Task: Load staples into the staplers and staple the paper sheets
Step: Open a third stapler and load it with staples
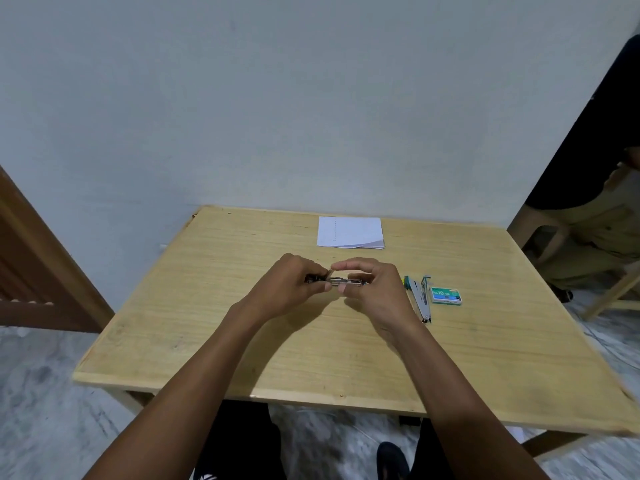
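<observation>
Metal stapler [341, 280] is being held level just above the tabletop [242, 341], clamped at one end in the left hand [291, 289] grip and pinched at the other by the right hand [374, 289], likely being steadied for loading. The staple box [446, 295] and opened stapler [420, 299] are being kept within reach, with the paper sheets [349, 232] farther back.
</observation>
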